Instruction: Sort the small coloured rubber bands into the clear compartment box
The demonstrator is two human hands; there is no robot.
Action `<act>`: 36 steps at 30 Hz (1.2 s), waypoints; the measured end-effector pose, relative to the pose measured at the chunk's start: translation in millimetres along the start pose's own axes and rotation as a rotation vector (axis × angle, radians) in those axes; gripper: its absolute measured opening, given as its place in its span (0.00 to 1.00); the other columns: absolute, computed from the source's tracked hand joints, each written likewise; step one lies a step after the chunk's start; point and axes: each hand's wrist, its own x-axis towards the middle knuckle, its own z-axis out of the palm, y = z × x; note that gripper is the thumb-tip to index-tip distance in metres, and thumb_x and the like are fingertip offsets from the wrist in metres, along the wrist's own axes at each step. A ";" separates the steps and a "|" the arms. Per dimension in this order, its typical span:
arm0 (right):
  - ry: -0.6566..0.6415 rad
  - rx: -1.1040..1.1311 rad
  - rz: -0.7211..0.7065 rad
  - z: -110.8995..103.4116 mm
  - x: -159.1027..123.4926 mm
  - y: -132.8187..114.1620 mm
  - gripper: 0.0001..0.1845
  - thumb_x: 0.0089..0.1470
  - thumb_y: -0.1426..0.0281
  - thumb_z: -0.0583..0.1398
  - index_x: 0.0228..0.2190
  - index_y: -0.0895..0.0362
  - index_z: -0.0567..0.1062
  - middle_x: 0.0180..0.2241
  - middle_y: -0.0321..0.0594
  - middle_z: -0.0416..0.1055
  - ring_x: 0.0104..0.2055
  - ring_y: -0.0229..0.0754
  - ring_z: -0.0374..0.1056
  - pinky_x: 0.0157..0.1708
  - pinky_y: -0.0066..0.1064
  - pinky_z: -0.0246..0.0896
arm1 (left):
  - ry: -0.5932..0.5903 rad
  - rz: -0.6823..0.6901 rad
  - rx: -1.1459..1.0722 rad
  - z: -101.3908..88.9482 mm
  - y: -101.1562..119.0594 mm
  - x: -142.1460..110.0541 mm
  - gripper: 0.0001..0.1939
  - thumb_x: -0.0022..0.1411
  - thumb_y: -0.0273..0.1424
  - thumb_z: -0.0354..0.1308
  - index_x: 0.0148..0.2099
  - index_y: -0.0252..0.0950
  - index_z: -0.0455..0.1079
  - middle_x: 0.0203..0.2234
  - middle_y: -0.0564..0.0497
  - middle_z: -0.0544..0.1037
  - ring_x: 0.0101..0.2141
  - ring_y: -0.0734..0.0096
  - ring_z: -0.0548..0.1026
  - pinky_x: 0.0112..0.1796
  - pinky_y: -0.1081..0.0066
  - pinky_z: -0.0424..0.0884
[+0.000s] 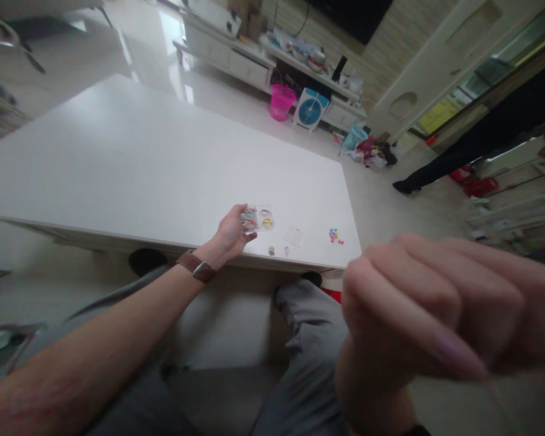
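My left hand (231,231) grips a small clear plastic compartment case (257,219) at its left side, thumb above and fingers below. Coloured rings or bands, some yellow, some red and green, show inside. Close to the camera, my right hand (418,303) is raised and blurred, its fingers curled in. Whatever it may hold is hidden. On the white table (154,163), right of the case, lie a thin pale square piece (294,236) and two tiny items, one dark and yellowish (271,250), one clear (286,251). Farther right is a cluster of small colourful bead-like pieces (333,235).
The table's front edge runs just above my knees (300,315). Beyond it stand a pink basket (282,103), a blue and white fan (309,110) and a blue basket (354,138). At the right a person's dark-clothed leg (454,145) reaches the floor.
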 end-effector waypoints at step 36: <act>-0.189 -1.583 0.617 -149.3 -88.6 99.5 0.08 0.51 0.72 0.67 0.34 0.54 0.74 0.51 0.45 0.65 0.55 0.52 0.57 0.57 0.46 0.60 | -0.051 0.474 0.361 -9.7 -14.2 23.3 0.11 0.54 0.40 0.59 0.31 0.36 0.68 0.24 0.54 0.72 0.26 0.72 0.70 0.27 0.73 0.65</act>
